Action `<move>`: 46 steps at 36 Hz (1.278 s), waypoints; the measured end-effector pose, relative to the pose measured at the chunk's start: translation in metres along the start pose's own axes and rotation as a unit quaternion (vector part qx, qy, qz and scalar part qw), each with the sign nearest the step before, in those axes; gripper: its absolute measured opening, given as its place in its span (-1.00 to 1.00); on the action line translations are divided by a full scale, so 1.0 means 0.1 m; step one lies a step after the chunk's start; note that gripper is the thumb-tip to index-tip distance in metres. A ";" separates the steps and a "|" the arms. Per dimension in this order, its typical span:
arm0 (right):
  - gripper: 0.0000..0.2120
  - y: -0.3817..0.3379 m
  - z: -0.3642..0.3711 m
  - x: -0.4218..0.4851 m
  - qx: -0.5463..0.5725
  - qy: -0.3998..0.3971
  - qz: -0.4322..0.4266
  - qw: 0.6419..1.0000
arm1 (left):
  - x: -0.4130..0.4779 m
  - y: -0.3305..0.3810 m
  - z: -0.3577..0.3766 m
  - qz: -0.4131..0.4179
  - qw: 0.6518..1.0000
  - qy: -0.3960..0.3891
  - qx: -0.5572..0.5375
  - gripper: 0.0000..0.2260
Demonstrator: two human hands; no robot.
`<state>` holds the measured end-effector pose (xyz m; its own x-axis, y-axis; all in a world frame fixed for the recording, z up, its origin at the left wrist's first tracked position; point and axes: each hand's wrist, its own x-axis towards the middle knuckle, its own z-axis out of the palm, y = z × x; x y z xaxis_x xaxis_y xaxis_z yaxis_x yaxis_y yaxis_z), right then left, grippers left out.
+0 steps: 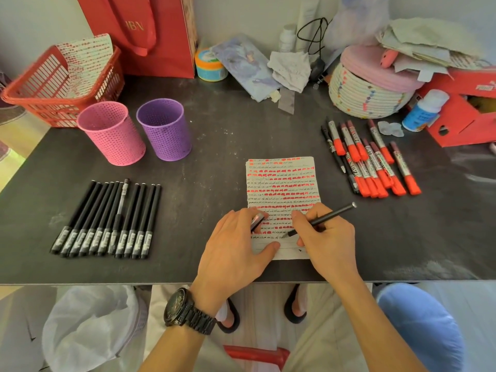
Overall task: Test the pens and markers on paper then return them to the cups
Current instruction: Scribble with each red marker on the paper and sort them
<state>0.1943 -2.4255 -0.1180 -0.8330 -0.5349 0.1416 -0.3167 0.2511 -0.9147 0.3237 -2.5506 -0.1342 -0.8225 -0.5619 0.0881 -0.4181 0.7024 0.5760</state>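
Right hand [327,237]: grips pen [332,214], tip low on paper [281,183] | left hand [233,245]: pins paper, pinches cap [257,220] | cups [112,135]: well apart, far left | risk: smears wet ink or shifts paper if left palm drags

One pink cup [111,132] and one purple cup [164,128] at centre left: two in all. About eleven black pens [107,218] in a row at left. Roughly ten red markers [375,167] heaped at right, plus two or three slim dark pens [332,150] alongside. One sheet of paper [281,178] at centre. One uncapped pen [332,214] and one cap [257,220] over it. One red basket [40,95] at upper left.
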 end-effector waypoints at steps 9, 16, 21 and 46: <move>-0.77 -0.01 0.00 0.00 -0.010 0.000 -0.003 1.000 | -0.01 0.00 -0.01 0.002 1.000 0.007 -0.011 -0.52; -0.79 0.00 0.00 0.00 -0.011 0.001 -0.002 1.000 | -0.01 0.00 -0.01 0.004 1.000 0.007 -0.014 -0.53; -0.74 -0.04 -0.01 0.01 0.026 0.031 0.003 0.999 | 0.00 0.00 -0.01 0.001 1.000 -0.005 -0.016 -0.53; -0.89 0.06 -0.17 0.05 0.291 -0.025 0.034 0.956 | -0.02 -0.07 -0.03 -0.014 0.989 0.054 -0.134 -0.62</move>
<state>0.1806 -2.4123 -0.1167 -0.8158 -0.5742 0.0686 0.0565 -0.1973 -0.9787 0.3297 -2.5554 -0.1364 -0.7605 -0.6326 0.1464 -0.3115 0.5533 0.7725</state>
